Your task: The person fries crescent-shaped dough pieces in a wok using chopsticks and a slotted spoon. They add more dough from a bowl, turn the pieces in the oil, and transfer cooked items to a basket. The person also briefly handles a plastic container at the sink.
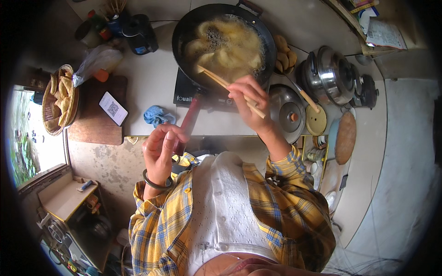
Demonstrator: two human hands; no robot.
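Note:
My right hand grips a pair of wooden chopsticks, their tips at the near side of the oil in a black wok. Several pale half-moon dumplings fry there amid bubbles, partly blurred by steam. The wok sits on a black cooktop. Its dark red handle points toward me. My left hand, a bangle at the wrist, has its fingertips over this handle; whether they grip it or only rest there is unclear.
Left are a blue cloth, a phone on a wooden board, a wicker basket of browned pastries and a dark jug. Right are fried dumplings, a wooden-handled utensil, a lid and a steel pot.

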